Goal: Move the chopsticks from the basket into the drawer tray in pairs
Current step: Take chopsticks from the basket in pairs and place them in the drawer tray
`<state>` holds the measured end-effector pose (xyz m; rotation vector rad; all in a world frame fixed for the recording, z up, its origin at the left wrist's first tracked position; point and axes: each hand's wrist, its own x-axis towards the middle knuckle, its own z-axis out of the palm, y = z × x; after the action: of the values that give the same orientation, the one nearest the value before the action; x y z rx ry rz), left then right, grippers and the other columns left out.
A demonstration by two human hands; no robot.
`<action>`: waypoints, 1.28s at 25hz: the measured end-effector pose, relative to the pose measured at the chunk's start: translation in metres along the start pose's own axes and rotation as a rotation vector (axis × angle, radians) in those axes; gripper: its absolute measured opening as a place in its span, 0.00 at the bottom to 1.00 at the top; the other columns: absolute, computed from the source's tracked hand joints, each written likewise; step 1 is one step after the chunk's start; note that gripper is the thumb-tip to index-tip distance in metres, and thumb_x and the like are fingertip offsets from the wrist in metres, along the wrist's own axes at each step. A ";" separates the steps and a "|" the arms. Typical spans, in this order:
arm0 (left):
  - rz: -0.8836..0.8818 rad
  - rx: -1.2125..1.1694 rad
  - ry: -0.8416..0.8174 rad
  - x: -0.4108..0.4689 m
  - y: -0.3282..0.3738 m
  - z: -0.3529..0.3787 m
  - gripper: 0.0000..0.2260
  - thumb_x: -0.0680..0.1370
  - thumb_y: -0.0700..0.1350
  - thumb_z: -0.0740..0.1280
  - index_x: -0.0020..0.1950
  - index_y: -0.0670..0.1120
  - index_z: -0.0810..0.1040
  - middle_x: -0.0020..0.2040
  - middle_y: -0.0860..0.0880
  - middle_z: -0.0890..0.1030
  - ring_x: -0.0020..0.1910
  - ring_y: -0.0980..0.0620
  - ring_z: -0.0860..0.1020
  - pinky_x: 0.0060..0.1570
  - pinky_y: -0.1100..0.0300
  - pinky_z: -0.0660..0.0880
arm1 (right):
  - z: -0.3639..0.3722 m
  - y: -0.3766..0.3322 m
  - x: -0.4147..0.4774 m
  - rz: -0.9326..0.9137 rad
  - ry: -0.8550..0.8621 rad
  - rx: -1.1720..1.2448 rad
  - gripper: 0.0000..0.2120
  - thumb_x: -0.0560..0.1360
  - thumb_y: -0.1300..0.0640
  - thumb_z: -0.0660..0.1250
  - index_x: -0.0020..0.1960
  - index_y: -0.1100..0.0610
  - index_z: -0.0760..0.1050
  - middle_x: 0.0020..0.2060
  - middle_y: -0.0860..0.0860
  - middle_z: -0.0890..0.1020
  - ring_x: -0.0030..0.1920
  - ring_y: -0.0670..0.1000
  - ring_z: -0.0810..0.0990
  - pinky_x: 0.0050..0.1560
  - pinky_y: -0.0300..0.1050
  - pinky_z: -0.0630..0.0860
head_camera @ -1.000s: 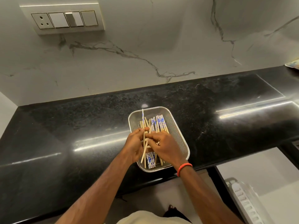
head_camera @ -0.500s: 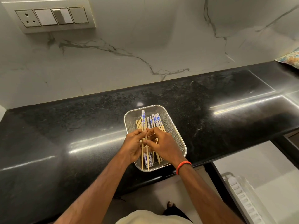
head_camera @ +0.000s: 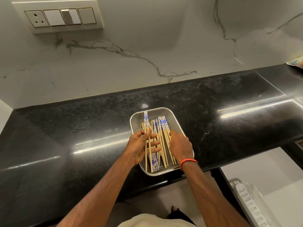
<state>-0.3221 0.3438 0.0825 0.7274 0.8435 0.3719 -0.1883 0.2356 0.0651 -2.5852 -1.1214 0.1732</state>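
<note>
Pulling right hand (head_camera: pixel 179 145) aside across basket (head_camera: pixel 174 122), grip hidden; pinching one chopstick pair (head_camera: pixel 149 153) in left hand (head_camera: pixel 139 147), readying it for transfer.

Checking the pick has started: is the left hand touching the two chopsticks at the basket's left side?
Touching. The head view shows the left hand with thumb pressed over the two chopsticks, fingers beneath them, above the basket.

Both forearms (head_camera: pixel 101 185) were bare along their full visible length. The left hand (head_camera: pixel 139 148) and right hand (head_camera: pixel 180 145) were bare. The right wrist carried a thin red-orange cord bracelet (head_camera: pixel 188 162). A cream garment (head_camera: pixel 147 221) covered the torso, with dark cloth (head_camera: pixel 182 217) beside it.
</note>
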 end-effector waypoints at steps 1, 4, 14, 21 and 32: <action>0.006 0.001 0.002 0.000 0.001 -0.001 0.10 0.82 0.41 0.66 0.60 0.39 0.78 0.47 0.41 0.87 0.44 0.41 0.87 0.36 0.45 0.85 | 0.002 0.002 0.000 0.003 0.005 0.006 0.08 0.79 0.57 0.66 0.57 0.53 0.73 0.45 0.52 0.83 0.43 0.53 0.83 0.38 0.45 0.73; 0.022 -0.001 0.007 -0.001 0.003 -0.005 0.09 0.82 0.41 0.65 0.60 0.39 0.78 0.48 0.41 0.87 0.45 0.40 0.87 0.38 0.44 0.85 | 0.004 0.007 0.001 0.026 0.002 0.053 0.10 0.78 0.58 0.67 0.59 0.53 0.74 0.46 0.52 0.84 0.44 0.52 0.84 0.39 0.44 0.76; 0.050 -0.004 -0.010 -0.007 0.007 0.006 0.10 0.83 0.41 0.65 0.62 0.39 0.76 0.57 0.40 0.85 0.49 0.40 0.86 0.37 0.41 0.85 | -0.029 -0.011 -0.010 0.050 -0.075 0.783 0.18 0.72 0.57 0.76 0.60 0.50 0.78 0.38 0.47 0.85 0.40 0.43 0.85 0.43 0.39 0.83; 0.064 0.023 -0.019 -0.006 -0.013 0.037 0.07 0.85 0.39 0.61 0.56 0.41 0.79 0.49 0.44 0.88 0.42 0.45 0.87 0.32 0.51 0.83 | -0.036 -0.014 -0.037 0.118 -0.124 0.900 0.16 0.72 0.60 0.77 0.57 0.51 0.79 0.37 0.51 0.86 0.38 0.46 0.86 0.42 0.42 0.84; -0.030 0.164 -0.184 -0.021 -0.040 0.095 0.08 0.85 0.40 0.61 0.60 0.41 0.78 0.52 0.41 0.85 0.40 0.45 0.85 0.34 0.48 0.84 | -0.060 0.039 -0.064 0.195 -0.033 0.963 0.15 0.70 0.60 0.78 0.53 0.50 0.78 0.33 0.50 0.86 0.36 0.48 0.86 0.41 0.42 0.84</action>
<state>-0.2597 0.2626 0.1080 0.8864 0.7151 0.2063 -0.1912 0.1496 0.1074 -1.8006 -0.5589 0.6262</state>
